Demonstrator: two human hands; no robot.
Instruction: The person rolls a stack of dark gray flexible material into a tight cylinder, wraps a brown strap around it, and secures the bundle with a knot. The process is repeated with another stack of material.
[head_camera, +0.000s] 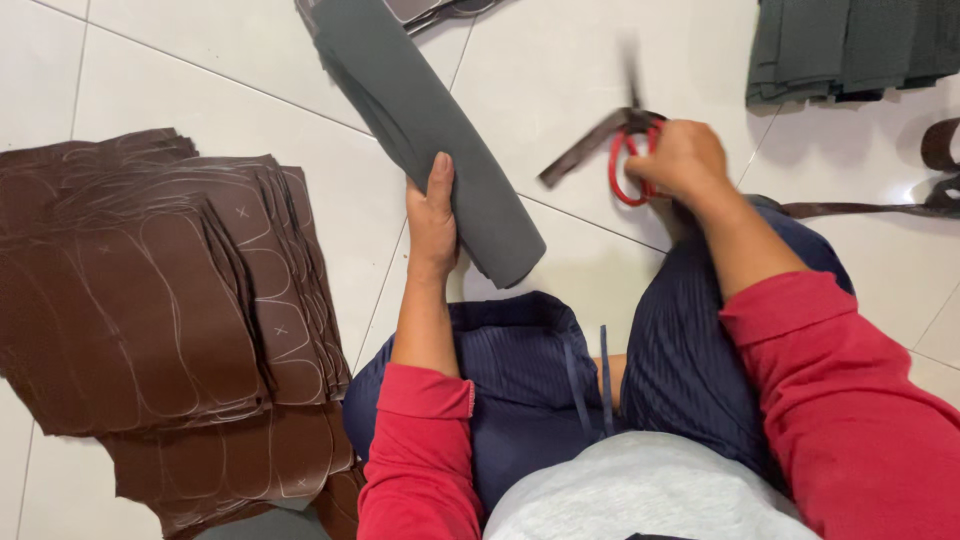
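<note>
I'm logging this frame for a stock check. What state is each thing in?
Grey sheet: folded over, gripped by the left hand.
Scissors: red handles, held in the right hand, blades blurred.
Brown sheets: stacked flat on the floor, marked with outlines.
Grey stack: folded, untouched.
Brown strip: lying on the floor.

scissors (632, 150): blades motion-blurred, handles partly under right hand (680, 160)
grey roll (430, 130): top cut off
brown sheets (150, 300): left edge cut off

Long red sleeves (860, 400) with hemmed cuffs cover both forearms; a light grey shirt (640, 495) sits above ribbed navy shorts (690, 360) with a drawstring.
</note>
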